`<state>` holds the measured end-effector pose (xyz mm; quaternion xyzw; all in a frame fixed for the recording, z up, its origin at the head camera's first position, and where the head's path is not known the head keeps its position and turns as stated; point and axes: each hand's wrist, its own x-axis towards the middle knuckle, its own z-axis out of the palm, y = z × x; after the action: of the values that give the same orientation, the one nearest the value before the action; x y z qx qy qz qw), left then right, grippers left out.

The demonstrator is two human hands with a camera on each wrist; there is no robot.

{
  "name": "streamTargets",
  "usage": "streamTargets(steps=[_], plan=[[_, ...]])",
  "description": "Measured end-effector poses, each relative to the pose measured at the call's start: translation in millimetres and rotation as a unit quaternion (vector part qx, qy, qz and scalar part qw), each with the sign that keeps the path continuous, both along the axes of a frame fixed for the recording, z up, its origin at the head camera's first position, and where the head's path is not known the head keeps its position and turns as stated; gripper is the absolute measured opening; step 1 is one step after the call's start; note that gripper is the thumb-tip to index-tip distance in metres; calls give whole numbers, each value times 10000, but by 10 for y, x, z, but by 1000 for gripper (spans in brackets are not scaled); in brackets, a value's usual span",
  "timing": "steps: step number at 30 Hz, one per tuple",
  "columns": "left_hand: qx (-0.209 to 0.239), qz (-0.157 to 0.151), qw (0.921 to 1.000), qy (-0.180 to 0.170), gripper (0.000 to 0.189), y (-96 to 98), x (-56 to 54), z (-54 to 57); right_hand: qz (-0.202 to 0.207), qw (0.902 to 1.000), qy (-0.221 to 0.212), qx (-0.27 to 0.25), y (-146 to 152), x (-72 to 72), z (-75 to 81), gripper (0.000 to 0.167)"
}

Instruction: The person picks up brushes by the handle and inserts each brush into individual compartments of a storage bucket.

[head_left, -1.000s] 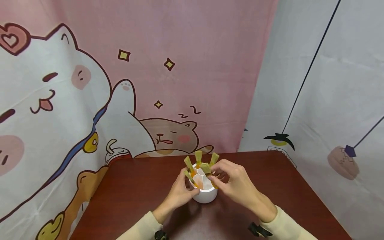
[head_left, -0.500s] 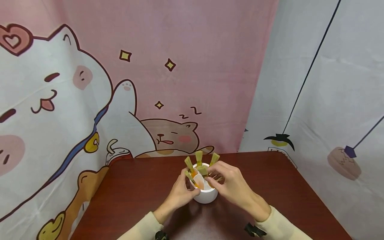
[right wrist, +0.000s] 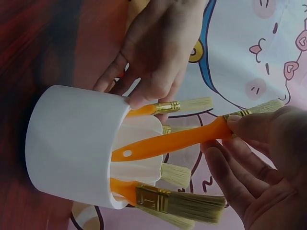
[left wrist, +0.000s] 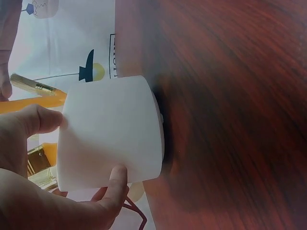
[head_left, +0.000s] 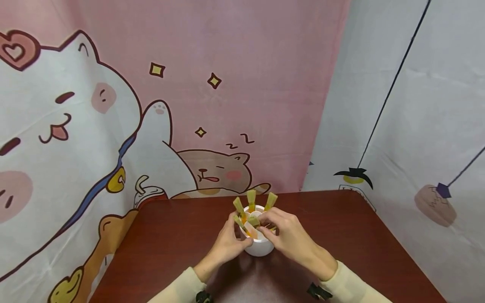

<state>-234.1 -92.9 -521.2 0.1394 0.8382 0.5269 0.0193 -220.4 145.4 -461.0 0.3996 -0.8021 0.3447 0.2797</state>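
A round white holder [head_left: 259, 249] with inner compartments stands on the table. My left hand [head_left: 226, 245] grips its left side, thumb at the rim and a fingertip on the outer wall [left wrist: 110, 134]. In the right wrist view, my right hand [right wrist: 268, 167] pinches an orange-handled paintbrush [right wrist: 177, 143] near its metal ferrule. Bristles point up and away from the holder; the handle's holed end is at the mouth, but how deep it reaches is hard to tell. Several other paintbrushes, including a wide one [right wrist: 192, 205], stand bristles-up in the holder around the rim.
The dark reddish-brown table [head_left: 170, 244] extends to both sides of the holder. Behind it hangs a pink cloth [head_left: 265, 92] printed with cartoon cats, and a pale printed cloth [head_left: 409, 126] hangs on the right.
My right hand has moved a little left and down, bringing the paintbrush's bristles lower and further left over the holder. The left hand and the holder have stayed in place.
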Motion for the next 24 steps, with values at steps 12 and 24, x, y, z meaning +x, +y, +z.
streamTargets(steps=[12,24], plan=[[35,33,10000,75,100,-4,-8,-8,44,9983,524,267,-61,53,-38,38],[145,-8,9999,88,99,-10,2,-16,-214,9974,528,431,-92,82,-162,38]])
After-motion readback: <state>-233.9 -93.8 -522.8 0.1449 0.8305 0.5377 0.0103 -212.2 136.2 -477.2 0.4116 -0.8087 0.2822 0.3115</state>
